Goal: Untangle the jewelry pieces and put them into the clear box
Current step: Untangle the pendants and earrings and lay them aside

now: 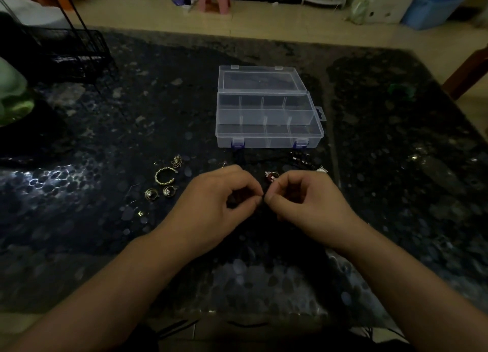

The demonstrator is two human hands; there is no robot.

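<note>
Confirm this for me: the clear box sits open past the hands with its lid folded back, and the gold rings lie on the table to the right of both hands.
One thing is off. The head view shows the gold rings lying to the left of the left hand, not to the right of both hands. The rest stands: the clear box sits open past the hands, lid folded back, and the right hand works beside the left.

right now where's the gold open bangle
In the head view, the gold open bangle lies on the dark table, left of the left hand, just beyond two small rings.
</note>
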